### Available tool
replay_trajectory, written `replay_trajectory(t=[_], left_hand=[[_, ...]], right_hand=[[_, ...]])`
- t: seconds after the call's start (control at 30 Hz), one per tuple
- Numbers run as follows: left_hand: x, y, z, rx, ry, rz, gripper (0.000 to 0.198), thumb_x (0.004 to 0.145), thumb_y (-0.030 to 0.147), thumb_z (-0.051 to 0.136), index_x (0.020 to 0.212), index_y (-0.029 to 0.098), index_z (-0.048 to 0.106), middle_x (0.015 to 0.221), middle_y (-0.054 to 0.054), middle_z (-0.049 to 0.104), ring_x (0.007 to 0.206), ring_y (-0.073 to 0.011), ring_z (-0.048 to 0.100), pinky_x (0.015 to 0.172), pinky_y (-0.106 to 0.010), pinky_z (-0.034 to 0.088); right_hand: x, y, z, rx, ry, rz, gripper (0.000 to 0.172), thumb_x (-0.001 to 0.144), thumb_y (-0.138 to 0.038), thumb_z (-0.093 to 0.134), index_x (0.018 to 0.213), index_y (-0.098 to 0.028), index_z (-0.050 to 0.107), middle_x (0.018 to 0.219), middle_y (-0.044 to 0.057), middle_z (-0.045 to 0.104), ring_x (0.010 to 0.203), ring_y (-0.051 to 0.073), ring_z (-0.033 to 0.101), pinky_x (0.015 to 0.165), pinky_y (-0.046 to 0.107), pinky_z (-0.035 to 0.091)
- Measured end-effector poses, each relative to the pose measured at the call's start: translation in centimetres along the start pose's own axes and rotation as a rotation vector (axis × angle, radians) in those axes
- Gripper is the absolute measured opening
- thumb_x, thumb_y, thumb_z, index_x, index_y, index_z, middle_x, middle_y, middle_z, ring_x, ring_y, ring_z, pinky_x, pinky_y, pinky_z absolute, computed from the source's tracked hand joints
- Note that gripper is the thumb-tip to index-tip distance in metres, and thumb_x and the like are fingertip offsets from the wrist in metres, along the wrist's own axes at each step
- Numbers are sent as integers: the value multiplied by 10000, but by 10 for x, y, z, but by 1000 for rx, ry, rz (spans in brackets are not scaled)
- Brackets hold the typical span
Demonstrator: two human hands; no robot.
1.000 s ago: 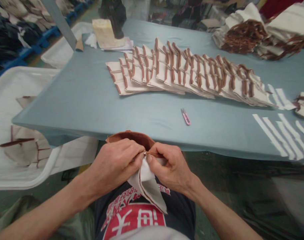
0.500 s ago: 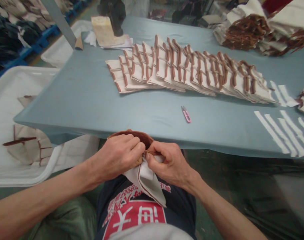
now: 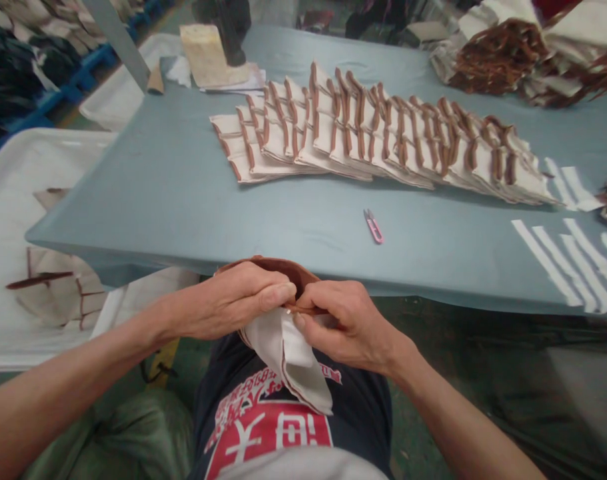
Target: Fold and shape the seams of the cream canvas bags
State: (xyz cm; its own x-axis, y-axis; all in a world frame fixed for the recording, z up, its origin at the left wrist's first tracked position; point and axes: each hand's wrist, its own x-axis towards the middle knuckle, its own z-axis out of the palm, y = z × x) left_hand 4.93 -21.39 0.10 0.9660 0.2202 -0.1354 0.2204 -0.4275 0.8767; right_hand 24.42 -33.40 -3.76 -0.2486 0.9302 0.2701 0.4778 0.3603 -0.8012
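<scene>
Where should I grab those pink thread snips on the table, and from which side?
Take the pink thread snips by their pink grip, coming from the near table edge with your right hand. They lie flat, with the metal blade end pointing away, so the grip faces you.

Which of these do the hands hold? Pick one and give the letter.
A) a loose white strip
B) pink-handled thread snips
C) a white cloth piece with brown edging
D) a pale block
C: the left hand and right hand pinch the white cloth piece with brown edging, while the pink-handled thread snips lie apart on the blue-grey table.
</scene>
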Motion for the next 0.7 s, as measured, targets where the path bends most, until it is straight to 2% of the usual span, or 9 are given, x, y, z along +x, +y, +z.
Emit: replay_trajectory(t=[0.1, 0.27, 0.43, 0.57, 0.7], left_hand=[[8, 4, 2, -51, -89, -16, 448, 1101, 422, 346, 707, 214, 400, 665, 43, 421, 599, -125, 395, 555, -242, 368], [6, 3, 3, 21, -139, -18, 470, 1106, 403, 368, 729, 186, 546, 681, 22, 554, 626, -135, 498, 626, -244, 429], [-3, 2, 7, 112, -67, 31, 434, 1096, 358, 408, 750, 189, 609, 671, 12, 587, 611, -147, 514, 637, -259, 444], [-7, 3, 16, 164, 19, 54, 404, 1071, 290, 418, 690, 197, 516, 644, 27, 534, 602, -136, 477, 618, -264, 393], [-10, -4, 22, 40, 78, 16, 377, 1042, 271, 430, 673, 197, 424, 648, 45, 473, 602, -113, 448, 590, -255, 331]], right_hand=[[0, -2, -4, -55, -48, -18, 208, 907, -146, 544, 707, -204, 527, 610, -49, 497, 568, 110, 409, 583, 262, 315], [-1, -1, -6, -47, -81, -9, 156, 911, -173, 581, 756, -185, 574, 653, -29, 543, 600, 120, 458, 602, 268, 319], [2, 2, -6, -4, -89, -38, 166, 914, -179, 597, 753, -195, 561, 656, -36, 539, 600, 121, 434, 602, 274, 307], [4, 5, -6, 77, -103, -99, 169, 923, -209, 577, 758, -202, 543, 690, -25, 557, 661, 139, 476, 660, 286, 352], [5, 11, -4, 135, -61, -122, 175, 945, -165, 529, 779, -198, 573, 724, -15, 595, 707, 147, 519, 733, 299, 401]])
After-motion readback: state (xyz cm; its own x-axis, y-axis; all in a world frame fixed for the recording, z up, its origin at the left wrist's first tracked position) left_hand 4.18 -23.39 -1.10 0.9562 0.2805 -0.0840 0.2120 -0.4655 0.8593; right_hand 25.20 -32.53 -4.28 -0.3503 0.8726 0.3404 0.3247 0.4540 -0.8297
